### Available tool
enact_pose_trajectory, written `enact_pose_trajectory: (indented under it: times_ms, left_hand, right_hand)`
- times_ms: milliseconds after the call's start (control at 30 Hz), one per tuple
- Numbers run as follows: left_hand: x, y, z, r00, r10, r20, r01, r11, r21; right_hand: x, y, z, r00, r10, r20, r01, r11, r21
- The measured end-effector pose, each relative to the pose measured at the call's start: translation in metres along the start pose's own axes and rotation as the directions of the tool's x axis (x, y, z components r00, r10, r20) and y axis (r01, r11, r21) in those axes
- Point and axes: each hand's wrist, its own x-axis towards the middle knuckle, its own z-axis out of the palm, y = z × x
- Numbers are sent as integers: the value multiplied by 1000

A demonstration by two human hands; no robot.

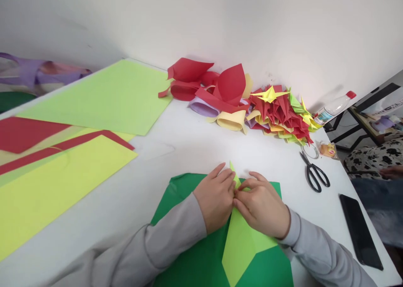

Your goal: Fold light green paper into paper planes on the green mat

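Observation:
A partly folded lime-green paper piece (pixel 241 240) lies over a dark green sheet (pixel 192 257) in front of me. From the left, my left hand (pixel 217 198) presses on the folded paper near its narrow upper end, fingers bent together. My right hand (pixel 262 203) pinches the same paper at its middle, thumb and forefinger meeting beside the left fingertips. One thin point of the paper sticks up beyond both hands. The creases under my fingers are hidden.
Black-handled scissors (pixel 315 173) and a black phone (pixel 360 230) lie at right. Behind are folded paper stars (pixel 280 114), rolled paper pieces (pixel 210 93) and a bottle (pixel 335 106). Large coloured sheets (pixel 78 169) cover the left. Another person's patterned clothing (pixel 378 156) shows beyond the right edge.

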Motion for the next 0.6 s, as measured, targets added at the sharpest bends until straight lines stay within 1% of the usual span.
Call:
enact_pose_trajectory:
  times_ms: [100,233,300,333,400,500,600]
  left_hand:
    - [-1,-2,4,1000,-3,-15,3,1000,1]
    - [-5,-3,18,990,-58,-126,60,998,12]
    - [-5,-1,25,985,-73,-154,79,996,34]
    - [-4,-1,27,985,-79,-152,87,995,51]
    - [0,1,28,990,-87,-113,98,991,95]
    - [6,3,23,994,-98,-44,103,983,149]
    - [8,5,19,993,-116,-21,118,978,174]
  right_hand:
    - [3,2,-1,1000,7,15,-7,1000,-2]
    - [-1,0,3,1000,11,-19,-11,1000,-2]
    - [-5,-2,7,999,10,-47,-10,1000,-3]
    - [-7,-3,9,998,7,-59,-7,1000,-3]
    - [-10,-4,13,997,3,-82,-4,1000,-12]
    - [-13,-5,16,994,6,-109,-11,999,-46]
    - [-14,-7,18,992,13,-127,-22,998,-64]
